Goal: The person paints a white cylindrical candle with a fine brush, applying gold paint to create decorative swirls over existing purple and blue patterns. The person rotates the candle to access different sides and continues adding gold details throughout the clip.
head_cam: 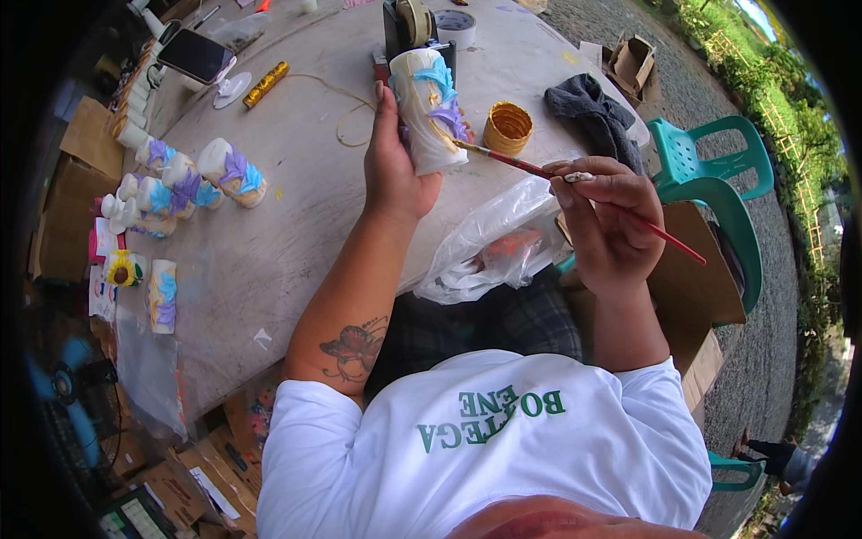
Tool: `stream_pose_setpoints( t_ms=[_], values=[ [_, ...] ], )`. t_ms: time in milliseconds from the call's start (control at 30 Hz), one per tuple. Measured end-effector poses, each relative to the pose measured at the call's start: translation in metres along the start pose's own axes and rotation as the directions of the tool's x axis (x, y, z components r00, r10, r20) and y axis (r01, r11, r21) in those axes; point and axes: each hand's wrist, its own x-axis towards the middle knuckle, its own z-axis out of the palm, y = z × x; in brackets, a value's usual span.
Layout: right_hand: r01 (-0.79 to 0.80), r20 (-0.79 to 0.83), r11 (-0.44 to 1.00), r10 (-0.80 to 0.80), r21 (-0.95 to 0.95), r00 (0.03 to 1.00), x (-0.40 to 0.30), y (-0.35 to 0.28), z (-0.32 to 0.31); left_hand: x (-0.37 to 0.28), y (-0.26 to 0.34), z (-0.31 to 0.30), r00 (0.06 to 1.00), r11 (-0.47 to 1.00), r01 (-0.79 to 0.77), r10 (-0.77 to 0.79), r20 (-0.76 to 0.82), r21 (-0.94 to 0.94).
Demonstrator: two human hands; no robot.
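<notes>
My left hand point(404, 162) grips a white pillar candle point(424, 111), tilted slightly above the table. Raised blue and purple flower shapes and gold lines decorate its side. Between the fingertips of my right hand point(609, 219) is a thin red-handled paintbrush point(515, 162). The brush tip meets the candle's lower right side, near the purple petals. Just right of the candle stands a small gold-coated cup point(508, 128) with gold paint inside. My left fingers behind the candle are mostly hidden.
Several decorated candles point(232, 172) stand at the left, with one more candle point(161, 296) nearer me. A tape dispenser point(411, 23) is behind the held candle. A dark cloth point(596, 114), clear plastic bag point(498, 242), gold thread spool point(266, 84) and phone on a stand point(197, 55) lie around. Green chairs point(714, 158) flank the right.
</notes>
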Motion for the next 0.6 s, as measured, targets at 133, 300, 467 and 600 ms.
stream_pose_setpoints(
  t_ms=[133,300,467,600],
  values=[
    [-0.011,0.058,1.0,0.011,-0.009,0.998,0.0,0.002,0.002,0.002,-0.002,-0.003,1.0,1.0,0.008,-0.008,0.001,-0.01],
    [0.016,0.092,1.0,-0.015,-0.018,0.996,-0.006,0.001,-0.002,-0.001,0.0,0.0,1.0,1.0,0.021,-0.021,-0.017,0.014],
    [0.026,0.069,0.999,-0.024,-0.021,0.997,-0.001,0.0,-0.002,0.006,-0.007,-0.008,1.0,0.999,-0.019,0.019,-0.009,0.048],
    [0.016,0.106,0.999,-0.013,-0.029,0.994,0.006,0.003,0.001,0.002,-0.003,-0.001,0.999,0.989,-0.044,0.039,0.036,0.14]
  ],
)
